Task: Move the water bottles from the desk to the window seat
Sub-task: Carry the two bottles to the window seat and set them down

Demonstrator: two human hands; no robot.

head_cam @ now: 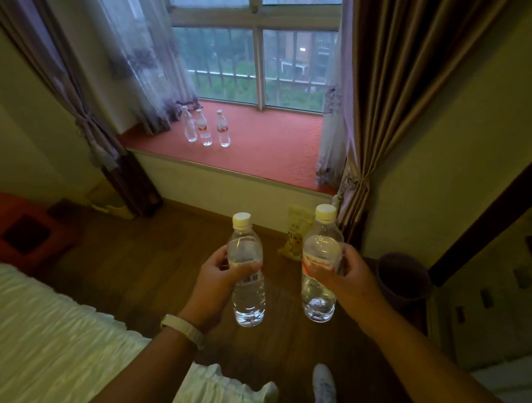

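Two water bottles in carriage, one per hand, not yet at the window seat (pixel 276 158).

Far left on the red seat, three bottles (pixel 203 128) stand upright, close together. Near, the left hand (pixel 214 278) wraps the midsection of the left bottle (pixel 247 271). The right bottle (pixel 320 265) is gripped at its label by the right hand (pixel 351 278). Both are capped and look full. Judged moderately heavy, thin-walled and smooth, so a firm mid-body hold suits without squeezing.
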